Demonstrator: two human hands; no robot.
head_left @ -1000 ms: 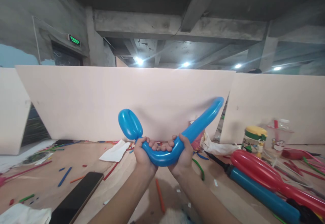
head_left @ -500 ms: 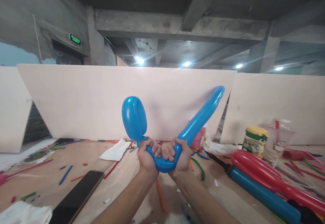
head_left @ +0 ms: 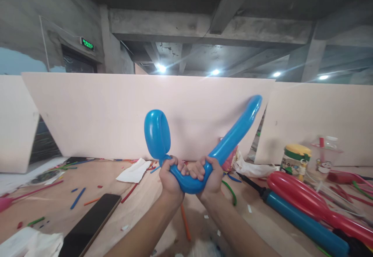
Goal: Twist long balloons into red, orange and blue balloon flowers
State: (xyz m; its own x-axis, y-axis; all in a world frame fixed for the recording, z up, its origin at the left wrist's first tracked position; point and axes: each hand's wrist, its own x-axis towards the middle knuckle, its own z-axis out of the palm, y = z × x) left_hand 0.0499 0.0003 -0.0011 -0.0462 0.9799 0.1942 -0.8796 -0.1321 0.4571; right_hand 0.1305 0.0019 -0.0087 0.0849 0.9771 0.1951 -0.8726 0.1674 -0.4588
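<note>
A long blue balloon (head_left: 192, 185) is held in front of me by both hands. My left hand (head_left: 171, 173) wraps round it just below a folded, twisted loop that stands up at the left. My right hand (head_left: 208, 173) grips it further along, and the long straight end slants up to the right from there. Between the hands the balloon sags in a curve, and the curled fingers of the two hands lie close together over it.
On the table (head_left: 145, 210) lie a black phone (head_left: 90, 224), a white tissue (head_left: 134, 170) and scraps of balloon. At the right are a blue pump (head_left: 305, 222), a red balloon (head_left: 300, 191), a yellow-lidded can (head_left: 295, 158) and a clear cup (head_left: 323, 161). Pale boards (head_left: 116, 113) stand behind.
Both hands are slightly further apart with the balloon still in them. The straight end of the balloon has shifted a little up and to the right.
</note>
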